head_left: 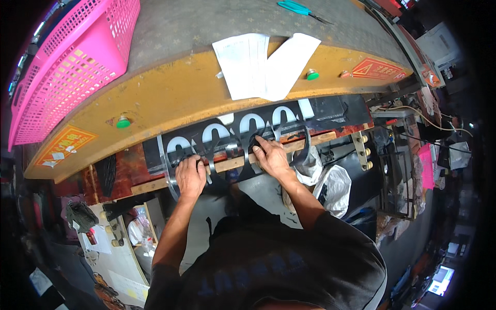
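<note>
A black sheet [321, 109] lies on the red-brown bed under the yellow press beam, with a row of white U-shaped areas [251, 123] showing along it. Curved metal strips, which look like cutting dies, stand over its near edge. My left hand [190, 174] is closed with curled fingers on the left curved cutting die [164, 161]. Farther right, my right hand [271, 156] has its thumb and fingers bent around the dark edge of another cutting die [308, 142]. The undersides of both hands' fingers are hidden.
The yellow beam [170, 81] with green buttons [123, 122] crosses just beyond my hands. On top are a pink basket [77, 67], white papers [242, 64] and teal-handled scissors [294, 7]. A white sack [335, 190] hangs below at right; a wooden strip [229, 165] edges the bed.
</note>
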`<state>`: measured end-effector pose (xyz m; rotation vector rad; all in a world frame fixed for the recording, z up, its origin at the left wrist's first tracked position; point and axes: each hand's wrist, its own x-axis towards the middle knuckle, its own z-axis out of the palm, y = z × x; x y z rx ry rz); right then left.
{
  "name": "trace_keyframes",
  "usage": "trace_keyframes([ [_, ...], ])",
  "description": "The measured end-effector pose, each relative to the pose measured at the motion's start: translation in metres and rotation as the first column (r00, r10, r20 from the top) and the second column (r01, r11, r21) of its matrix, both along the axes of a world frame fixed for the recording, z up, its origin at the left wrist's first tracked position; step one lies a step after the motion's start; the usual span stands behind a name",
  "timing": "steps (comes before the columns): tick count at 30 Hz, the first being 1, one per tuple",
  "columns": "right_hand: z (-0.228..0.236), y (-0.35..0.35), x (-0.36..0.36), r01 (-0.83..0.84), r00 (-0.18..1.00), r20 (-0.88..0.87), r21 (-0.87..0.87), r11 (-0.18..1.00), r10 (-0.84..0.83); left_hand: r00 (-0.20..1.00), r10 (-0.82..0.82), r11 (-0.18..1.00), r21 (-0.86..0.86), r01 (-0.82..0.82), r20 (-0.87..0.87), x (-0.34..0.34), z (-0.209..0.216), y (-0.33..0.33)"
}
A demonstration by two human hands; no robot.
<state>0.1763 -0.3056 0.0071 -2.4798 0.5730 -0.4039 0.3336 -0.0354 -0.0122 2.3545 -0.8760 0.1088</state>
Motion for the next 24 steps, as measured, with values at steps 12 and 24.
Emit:
trace_keyframes([
  [12,0.018,0.093,0.062,-0.075,0.969,-0.245,-0.195,0.978,0.026,0.999,-0.022,0.979,-0.204,0.029,0.037,-0.051,0.012,-0.029],
  [24,0.077,0.008,-0.041,-0.138,0.989,0.134,0.739,0.659,0.057,0.996,-0.042,0.978,-0.199,0.057,0.082,-0.134,-0.001,0.021],
])
